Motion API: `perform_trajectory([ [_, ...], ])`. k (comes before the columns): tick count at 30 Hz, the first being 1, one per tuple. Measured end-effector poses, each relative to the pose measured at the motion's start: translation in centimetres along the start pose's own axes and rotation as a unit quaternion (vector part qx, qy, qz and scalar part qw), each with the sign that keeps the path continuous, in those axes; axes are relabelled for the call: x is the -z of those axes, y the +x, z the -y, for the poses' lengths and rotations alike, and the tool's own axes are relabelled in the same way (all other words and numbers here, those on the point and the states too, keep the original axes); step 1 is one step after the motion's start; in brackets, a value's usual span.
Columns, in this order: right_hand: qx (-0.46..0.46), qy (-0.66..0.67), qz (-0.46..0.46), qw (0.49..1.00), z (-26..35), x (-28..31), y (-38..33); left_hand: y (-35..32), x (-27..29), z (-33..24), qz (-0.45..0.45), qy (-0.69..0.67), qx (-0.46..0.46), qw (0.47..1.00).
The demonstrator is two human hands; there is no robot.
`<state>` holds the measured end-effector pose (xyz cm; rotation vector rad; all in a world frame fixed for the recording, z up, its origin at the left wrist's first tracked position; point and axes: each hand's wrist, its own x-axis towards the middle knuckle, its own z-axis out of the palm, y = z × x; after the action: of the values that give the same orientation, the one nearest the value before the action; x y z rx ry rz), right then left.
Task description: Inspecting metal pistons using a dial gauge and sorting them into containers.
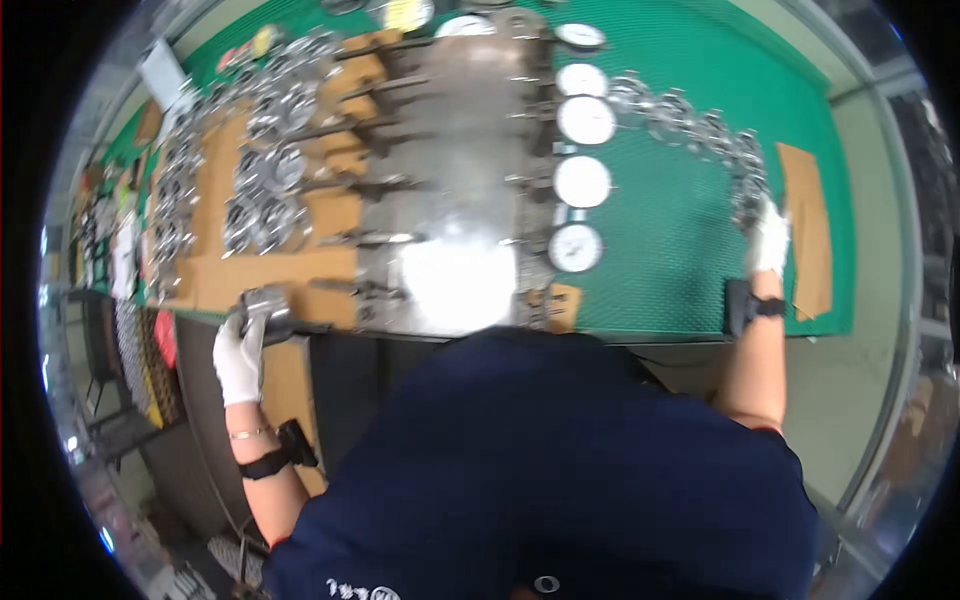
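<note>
My left hand (238,362), in a white glove, grips a shiny ring-shaped metal part (267,308) at the front edge of the bench, its thumb and fingers closed on the side. Far to the right, my right hand (768,243), also gloved in white, reaches the near end of a curved row of shiny round metal parts (672,115). Its fingers are bent around the last metal part (746,205), which they partly hide. Between my hands stands a metal plate fixture (455,190) with rods along its left side and white-faced dial gauges (582,182) along its right.
Many similar metal parts (268,222) stand in rows on brown cardboard (215,270) at the left. Green ribbed matting (650,240) covers the bench. A cardboard strip (806,230) lies beyond my right hand. The gauges and rods project sideways from the fixture.
</note>
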<state>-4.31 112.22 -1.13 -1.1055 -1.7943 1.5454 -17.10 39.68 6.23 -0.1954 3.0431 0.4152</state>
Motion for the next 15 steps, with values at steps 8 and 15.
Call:
perform_trajectory([
  [8,0.346,-0.137,0.420,0.828,13.1,-14.5,-20.0,-3.2,5.9,-13.7,0.267,-0.558,-0.023,0.785],
  [15,0.455,-0.127,0.437,0.765,11.1,-20.6,-26.2,-1.0,-0.3,-16.3,0.382,-0.339,-0.145,0.847],
])
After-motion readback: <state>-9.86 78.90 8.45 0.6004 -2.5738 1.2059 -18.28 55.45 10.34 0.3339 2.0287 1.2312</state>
